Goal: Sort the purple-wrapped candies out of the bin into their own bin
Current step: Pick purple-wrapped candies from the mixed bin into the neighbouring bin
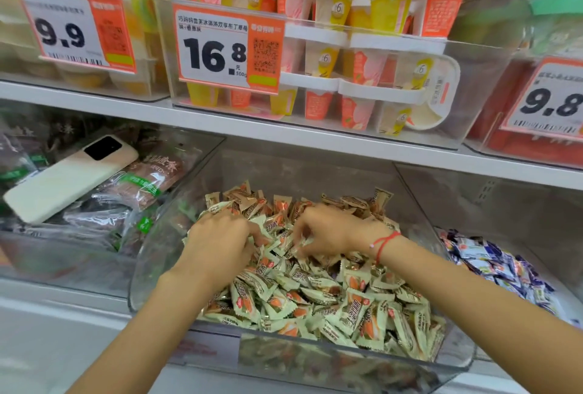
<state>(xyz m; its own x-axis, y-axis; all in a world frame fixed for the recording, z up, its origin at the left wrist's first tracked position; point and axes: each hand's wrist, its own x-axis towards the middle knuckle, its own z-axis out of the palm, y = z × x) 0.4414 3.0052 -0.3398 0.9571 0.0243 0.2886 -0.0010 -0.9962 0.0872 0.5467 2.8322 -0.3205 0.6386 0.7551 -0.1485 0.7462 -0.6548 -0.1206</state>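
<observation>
A clear plastic bin (151, 255) in the middle of the lower shelf is heaped with pale green-wrapped candies (331, 302), with brown-wrapped ones at the back. No purple wrapper shows in this heap. Both hands dig into the pile near its middle. My left hand (220, 236) has its fingers curled down into the candies. My right hand (328, 229), with a red string at the wrist, has fingers bent among the wrappers. What either hand holds is hidden. The bin to the right holds purple-wrapped candies (498, 267).
A white phone (69, 179) lies on bagged snacks in the left bin. The shelf above carries clear boxes of ice-cream-shaped pudding cups (331, 56) and orange price tags (227, 46). The white shelf edge (284, 132) overhangs the bins closely.
</observation>
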